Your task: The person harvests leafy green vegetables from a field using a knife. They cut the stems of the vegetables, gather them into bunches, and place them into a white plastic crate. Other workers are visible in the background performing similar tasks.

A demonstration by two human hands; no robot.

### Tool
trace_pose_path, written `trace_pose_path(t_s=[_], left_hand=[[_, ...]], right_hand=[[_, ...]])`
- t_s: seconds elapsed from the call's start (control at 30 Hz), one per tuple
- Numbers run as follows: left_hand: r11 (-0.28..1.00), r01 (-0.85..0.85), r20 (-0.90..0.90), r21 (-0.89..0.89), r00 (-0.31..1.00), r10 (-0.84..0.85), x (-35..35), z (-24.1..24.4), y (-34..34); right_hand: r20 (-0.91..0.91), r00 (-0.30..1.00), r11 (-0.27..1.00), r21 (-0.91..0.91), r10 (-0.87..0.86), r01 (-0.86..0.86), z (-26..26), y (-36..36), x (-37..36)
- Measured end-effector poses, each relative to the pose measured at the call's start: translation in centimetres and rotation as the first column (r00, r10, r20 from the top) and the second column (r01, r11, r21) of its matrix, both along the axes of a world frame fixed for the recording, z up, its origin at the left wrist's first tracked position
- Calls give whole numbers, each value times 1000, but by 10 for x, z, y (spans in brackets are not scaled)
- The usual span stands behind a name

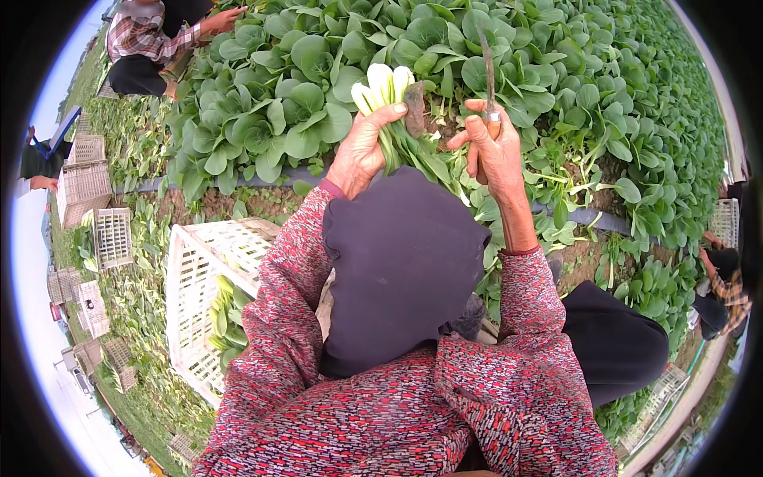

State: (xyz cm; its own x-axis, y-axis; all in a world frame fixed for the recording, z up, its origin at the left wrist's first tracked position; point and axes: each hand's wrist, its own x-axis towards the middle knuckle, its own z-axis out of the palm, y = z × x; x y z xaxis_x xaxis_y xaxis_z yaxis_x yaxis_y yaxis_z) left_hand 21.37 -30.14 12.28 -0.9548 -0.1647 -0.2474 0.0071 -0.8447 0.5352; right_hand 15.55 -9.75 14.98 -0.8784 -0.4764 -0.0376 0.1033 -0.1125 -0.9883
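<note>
A bunch of leafy greens with pale stem bases (381, 86) is gripped in my left hand (363, 146), bases up and leaves hanging down. Against the bunch, by my left thumb, is a flat brown piece (415, 108) that I cannot identify. To the right, my right hand (493, 146) holds a knife with a narrow dark blade (489, 65) and a wooden handle, the blade pointing away from me. Its fingers are partly spread around the handle. Uncut leafy greens (310, 56) grow just beyond both hands, and loose leaves lie below and right of the right hand.
A white plastic crate (179, 298) with greens (229, 316) inside lies at my left. More crates (113, 238) stand farther left. One person (140, 45) crouches at the upper left, another (730, 292) at the far right. A dark strip (608, 220) edges the bed.
</note>
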Motion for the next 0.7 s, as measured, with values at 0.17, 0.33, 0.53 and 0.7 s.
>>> trace_pose_path(t_s=[0.17,0.33,0.53,0.7], left_hand=[[983,39,13,180,999,-42,2,-8,-11],[985,105,85,139,989,-117,5,-15,-19],[995,53,72,87,996,-60,8,-7,-9],[987,148,48,66,987,-151,11,-12,-16]], right_hand=[[-265,963,963,267,55,18,-5,11,4],[-389,917,951,306,86,41,-16,11,9],[-602,779,900,419,175,122,-24,4,18],[-647,762,739,502,-25,450,-51,18,-43]])
